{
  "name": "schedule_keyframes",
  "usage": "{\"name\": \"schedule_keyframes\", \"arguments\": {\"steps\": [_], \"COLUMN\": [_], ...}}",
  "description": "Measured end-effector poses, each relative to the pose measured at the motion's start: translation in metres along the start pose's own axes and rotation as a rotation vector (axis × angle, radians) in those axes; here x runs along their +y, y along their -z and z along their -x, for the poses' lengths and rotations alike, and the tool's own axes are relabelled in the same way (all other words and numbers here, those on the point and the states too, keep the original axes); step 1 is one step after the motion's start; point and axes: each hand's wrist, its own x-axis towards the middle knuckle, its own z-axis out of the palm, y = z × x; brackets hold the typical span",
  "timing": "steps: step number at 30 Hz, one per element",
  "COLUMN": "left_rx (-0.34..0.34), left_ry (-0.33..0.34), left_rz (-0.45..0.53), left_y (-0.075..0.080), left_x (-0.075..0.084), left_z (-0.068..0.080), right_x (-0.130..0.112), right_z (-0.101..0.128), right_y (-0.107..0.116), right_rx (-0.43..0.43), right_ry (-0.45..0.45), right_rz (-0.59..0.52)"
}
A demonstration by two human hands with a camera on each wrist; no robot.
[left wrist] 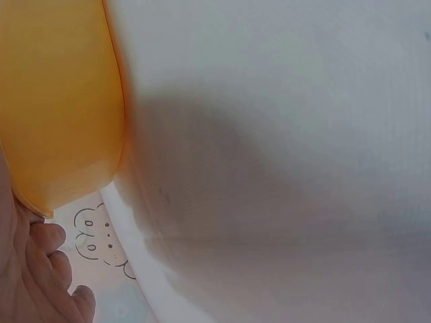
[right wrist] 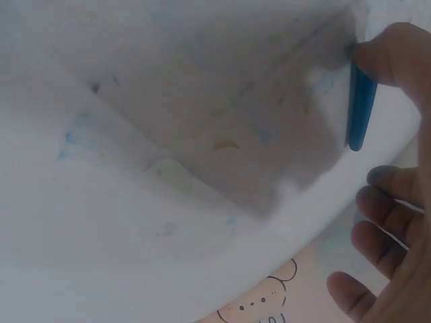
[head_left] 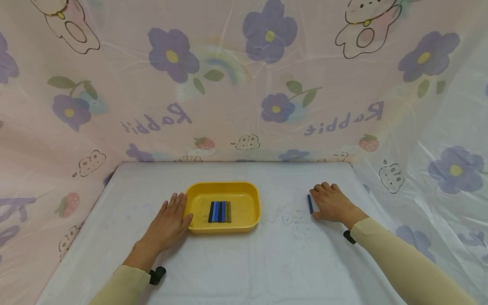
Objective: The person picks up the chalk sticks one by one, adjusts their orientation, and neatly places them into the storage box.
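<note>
A yellow tray (head_left: 225, 185) sits at the middle of the white table and holds several blue, dark and grey sticks (head_left: 220, 211) laid side by side. My left hand (head_left: 167, 222) lies flat on the table, its fingers against the tray's left wall (left wrist: 60, 101). One blue stick (head_left: 310, 203) lies alone on the table to the right of the tray. My right hand (head_left: 331, 203) rests palm down just right of it. In the right wrist view the thumb (right wrist: 394, 57) touches the blue stick (right wrist: 361, 108), with the other fingers spread and relaxed.
The table (head_left: 267, 262) is covered in white plastic with faint blue smudges (head_left: 282, 216) between tray and right hand. Flower-printed sheeting (head_left: 244, 84) closes it in at the back and on both sides.
</note>
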Motion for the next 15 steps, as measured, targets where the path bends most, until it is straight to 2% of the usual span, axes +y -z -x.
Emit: {"name": "schedule_keyframes", "arguments": {"steps": [10,15], "left_rx": [0.005,-0.015], "left_ry": [-0.001,0.013], "left_rz": [0.006,0.012], "left_y": [-0.0026,-0.0031], "left_x": [-0.0011,-0.0016], "left_z": [-0.0002,-0.0003], "right_x": [0.0015,0.0026], "right_z": [-0.0047,-0.0066], "right_y": [-0.0002,-0.0011], "right_rx": [-0.054,-0.087], "right_ry": [-0.005,-0.005], "right_rz": [-0.075,-0.09]}}
